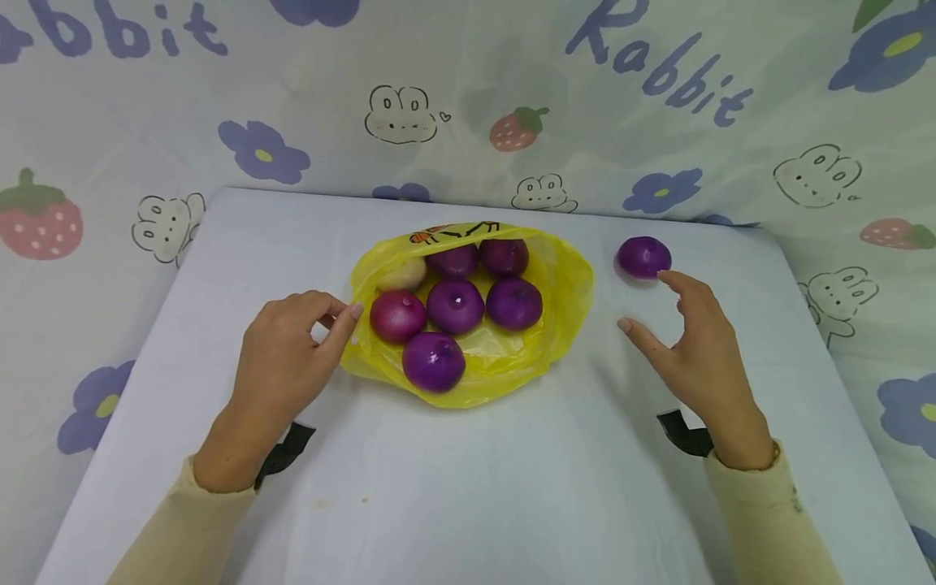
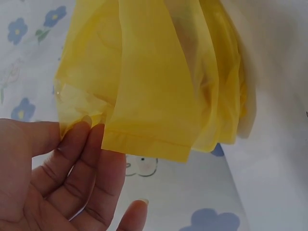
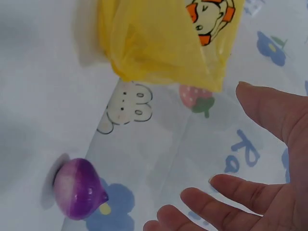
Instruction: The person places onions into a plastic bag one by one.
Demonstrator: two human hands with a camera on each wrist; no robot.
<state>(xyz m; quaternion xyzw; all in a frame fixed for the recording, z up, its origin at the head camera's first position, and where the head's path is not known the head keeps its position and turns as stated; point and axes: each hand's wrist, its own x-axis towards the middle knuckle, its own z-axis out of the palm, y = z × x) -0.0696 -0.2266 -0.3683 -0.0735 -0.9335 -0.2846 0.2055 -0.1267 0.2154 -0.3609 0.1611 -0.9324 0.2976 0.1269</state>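
A yellow plastic bag [image 1: 570,284] lies with its mouth spread on the table, holding several purple onions [image 1: 455,306]. Behind them in the bag is a pale, round thing [image 1: 404,275], partly hidden by the bag's rim. My left hand [image 1: 281,353] pinches the bag's left edge between thumb and fingertips; the left wrist view has the yellow film [image 2: 149,86] at those fingers. To the right of the bag lies a loose purple onion [image 1: 643,257]. Near it my right hand [image 1: 702,353] is held with thumb and fingers spread apart, nothing between them. The right wrist view shows this onion [image 3: 79,190] apart from the fingers.
The white table [image 1: 468,504] has small stains toward its front. Behind it hangs a pale cloth [image 1: 453,49] printed with rabbits, flowers and strawberries. Black straps [image 1: 288,451] are at both wrists.
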